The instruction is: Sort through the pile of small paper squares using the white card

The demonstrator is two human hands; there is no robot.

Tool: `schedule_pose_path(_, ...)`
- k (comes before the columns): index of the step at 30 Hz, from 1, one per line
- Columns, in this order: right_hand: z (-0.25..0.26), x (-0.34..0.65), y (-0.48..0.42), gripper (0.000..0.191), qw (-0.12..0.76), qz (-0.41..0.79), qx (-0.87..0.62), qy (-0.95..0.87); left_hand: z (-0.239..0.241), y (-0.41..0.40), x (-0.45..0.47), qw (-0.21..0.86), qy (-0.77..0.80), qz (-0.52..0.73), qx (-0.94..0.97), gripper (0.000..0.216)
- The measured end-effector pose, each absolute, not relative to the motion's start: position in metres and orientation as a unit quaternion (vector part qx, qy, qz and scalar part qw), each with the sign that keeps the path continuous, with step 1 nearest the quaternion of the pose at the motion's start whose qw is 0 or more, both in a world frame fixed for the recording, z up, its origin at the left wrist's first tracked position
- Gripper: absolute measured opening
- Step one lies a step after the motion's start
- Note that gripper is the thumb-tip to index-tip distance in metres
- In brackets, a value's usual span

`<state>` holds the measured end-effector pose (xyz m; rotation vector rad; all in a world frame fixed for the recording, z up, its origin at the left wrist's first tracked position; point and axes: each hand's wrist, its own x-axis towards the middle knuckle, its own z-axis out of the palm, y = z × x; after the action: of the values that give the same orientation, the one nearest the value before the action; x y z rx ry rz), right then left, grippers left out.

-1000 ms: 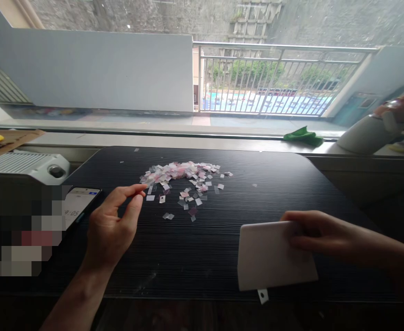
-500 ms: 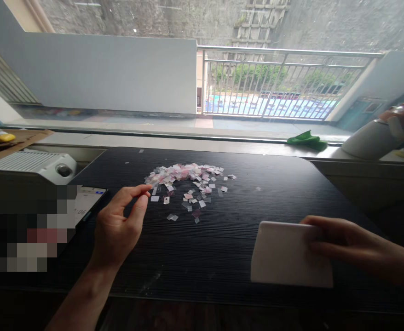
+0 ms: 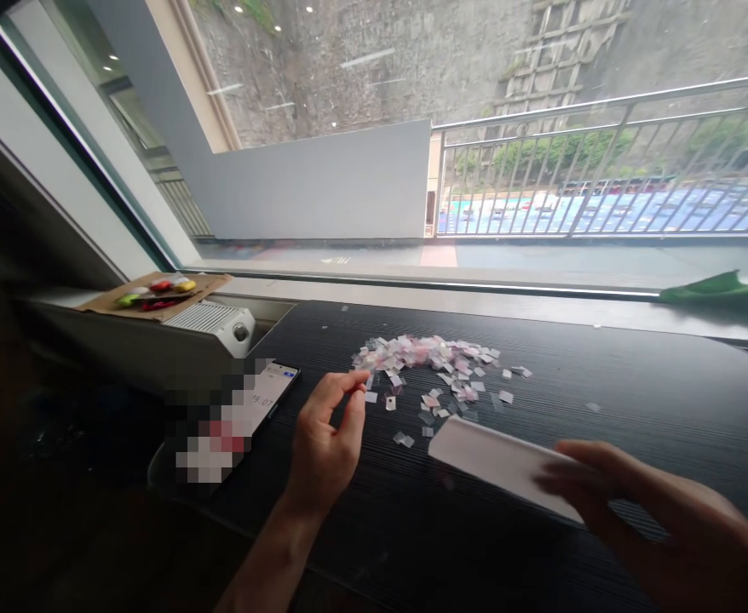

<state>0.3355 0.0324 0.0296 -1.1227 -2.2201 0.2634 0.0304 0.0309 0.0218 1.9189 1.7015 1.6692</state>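
A heap of small clear, white and pinkish square pieces (image 3: pixel 422 351) lies on the black table (image 3: pixel 540 366), with several loose ones scattered at its near side. My left hand (image 3: pixel 329 434) hovers at the heap's near left edge. Its thumb and forefinger curve towards each other, tips slightly apart, and I see nothing between them. My right hand (image 3: pixel 635 502) grips a flat white sheet (image 3: pixel 495 464), paper-like, by its right end. The sheet is tilted over the table, its far left corner close to the nearest loose pieces.
Left of my left hand lies a phone (image 3: pixel 272 396), partly pixelated. Beyond it stands a white slatted appliance (image 3: pixel 214 328), with brown cardboard (image 3: pixel 99 298) bearing colourful items. A green cloth (image 3: pixel 725 294) rests on the windowsill (image 3: pixel 540 311) under the window.
The view has swung left, shifting the scene rightwards. My right hand has brought the white sheet nearer the loose pieces and tipped it flatter. My left hand stays beside the heap.
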Motion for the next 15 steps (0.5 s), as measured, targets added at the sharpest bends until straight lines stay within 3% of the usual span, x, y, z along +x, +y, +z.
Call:
schedule_pose_path(6, 0.032, 0.316, 0.039, 0.013, 0.365, 0.035, -0.404, -0.838, 0.024, 0.031, 0.031, 0.033, 0.549, 0.547, 0.631, 0.019)
schedule_pose_path(12, 0.034, 0.303, 0.031, 0.013, 0.297, 0.143, -0.39, -0.86, 0.024, 0.031, 0.031, 0.035, 0.55, 0.548, 0.629, 0.019)
schedule_pose_path(15, 0.038, 0.296, 0.037, 0.013, 0.311, 0.152, -0.397, -0.85, 0.025, 0.031, 0.032, 0.034, 0.552, 0.546, 0.63, 0.019)
